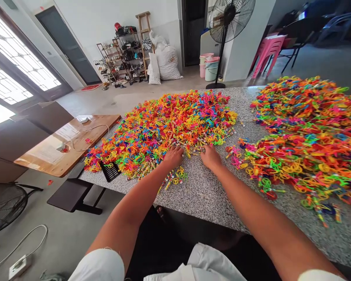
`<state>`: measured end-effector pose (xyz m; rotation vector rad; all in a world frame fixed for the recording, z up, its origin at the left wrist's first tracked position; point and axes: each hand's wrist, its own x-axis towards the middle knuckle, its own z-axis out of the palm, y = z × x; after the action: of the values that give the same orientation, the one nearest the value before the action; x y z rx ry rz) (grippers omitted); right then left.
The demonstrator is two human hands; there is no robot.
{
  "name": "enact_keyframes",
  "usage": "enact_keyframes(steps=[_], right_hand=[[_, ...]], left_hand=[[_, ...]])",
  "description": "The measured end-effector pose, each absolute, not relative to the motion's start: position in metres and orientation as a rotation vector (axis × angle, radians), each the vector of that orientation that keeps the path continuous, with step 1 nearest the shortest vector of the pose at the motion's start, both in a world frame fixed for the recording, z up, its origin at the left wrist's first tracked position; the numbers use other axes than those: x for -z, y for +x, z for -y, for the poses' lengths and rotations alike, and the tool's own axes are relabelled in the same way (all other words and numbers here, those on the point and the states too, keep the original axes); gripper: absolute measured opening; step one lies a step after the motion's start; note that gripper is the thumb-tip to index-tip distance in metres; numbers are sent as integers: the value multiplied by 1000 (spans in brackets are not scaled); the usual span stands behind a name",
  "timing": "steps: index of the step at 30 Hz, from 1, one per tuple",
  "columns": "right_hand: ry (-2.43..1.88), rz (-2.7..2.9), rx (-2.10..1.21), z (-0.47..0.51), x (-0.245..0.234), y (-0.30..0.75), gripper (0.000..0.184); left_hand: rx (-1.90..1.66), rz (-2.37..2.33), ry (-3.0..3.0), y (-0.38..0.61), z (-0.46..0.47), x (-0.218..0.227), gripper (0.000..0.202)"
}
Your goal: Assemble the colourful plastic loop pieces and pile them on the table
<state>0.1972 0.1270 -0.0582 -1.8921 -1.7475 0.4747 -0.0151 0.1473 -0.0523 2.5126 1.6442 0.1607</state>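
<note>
A wide heap of small bright plastic pieces (175, 121), many with loops and some with yellow stems and white tips, lies on a speckled stone tabletop (201, 195). My left hand (174, 157) rests palm down at the heap's near edge, fingers stretched over the pieces. To its right, my right hand (211, 157) has curled fingers against the same edge, beside the white-tipped stems; its fingertips are partly hidden, and I cannot make out what they hold. A few loose pieces (175, 178) lie below my left hand.
A second large heap (312, 144) covers the table's right side. At the left are a black slotted tray (109, 171), a wooden board (67, 144) with a cable, and cardboard boxes (35, 117). A standing fan (226, 27) and white sacks (166, 58) stand behind the table.
</note>
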Motion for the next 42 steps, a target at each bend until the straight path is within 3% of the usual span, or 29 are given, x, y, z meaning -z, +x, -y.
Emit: enact_keyframes(steps=[4, 7, 10, 14, 21, 25, 28, 34, 42], right_hand=[[-1999, 1963, -387, -127, 60, 187, 31], [-1963, 1987, -351, -111, 68, 190, 24], [-1915, 1923, -383, -94, 77, 197, 17], [-1832, 1710, -466, -75, 83, 205, 11], [-1575, 1140, -1026, -32, 83, 219, 20], [-1406, 1012, -1189, -14, 87, 221, 23], [-1404, 979, -1203, -9, 84, 216, 26], [-1352, 933, -1240, -2, 75, 212, 25], [-1093, 695, -1366, 14, 58, 205, 34]], left_hand=[[-176, -1658, 2481, -23, -137, 48, 26], [-351, -1679, 2424, -19, -125, 43, 31], [-499, -1690, 2337, -2, -106, 39, 24], [-424, -1835, 2220, 30, -88, 42, 36], [-524, -1673, 2052, 38, -91, 53, 9], [-632, -1693, 2007, 34, -78, 51, 20], [-467, -1795, 2089, 41, -67, 48, 38], [-183, -1803, 2077, 46, -65, 41, 31], [-832, -1168, 1506, 30, -50, 39, 38]])
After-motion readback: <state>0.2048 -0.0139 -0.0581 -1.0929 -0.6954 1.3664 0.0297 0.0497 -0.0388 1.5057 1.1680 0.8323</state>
